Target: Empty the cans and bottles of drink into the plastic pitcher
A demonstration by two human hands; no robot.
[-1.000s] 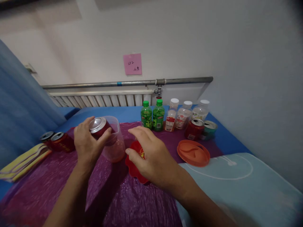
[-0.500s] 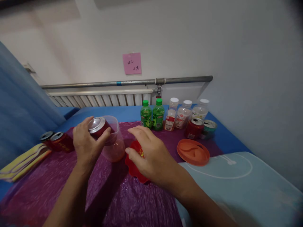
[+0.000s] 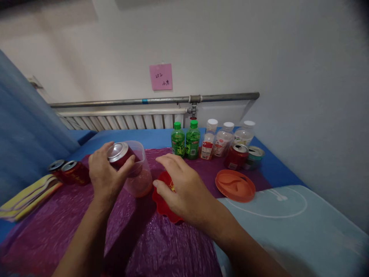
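Observation:
My left hand (image 3: 106, 173) grips a red can (image 3: 120, 154) with a silver end, tilted over the mouth of a clear plastic pitcher (image 3: 141, 181). Some pinkish liquid seems to lie low in the pitcher. To the right, my right hand (image 3: 181, 188) hovers above a red scalloped dish (image 3: 165, 209), thumb and fingers apart with nothing between them. The hand covers part of the dish, where some yellow marking shows. An orange lid (image 3: 235, 186) lies flat further right. Purple plastic sheeting (image 3: 150, 242) is spread underneath.
Two dark red cans (image 3: 75, 172) and a folded yellow cloth (image 3: 27, 196) are at the left. Behind stand two green bottles (image 3: 192, 141), several white-capped bottles (image 3: 223, 140), another red can (image 3: 236, 156) and a teal tin (image 3: 254, 157). A pale blue mat (image 3: 276, 223) covers the right front.

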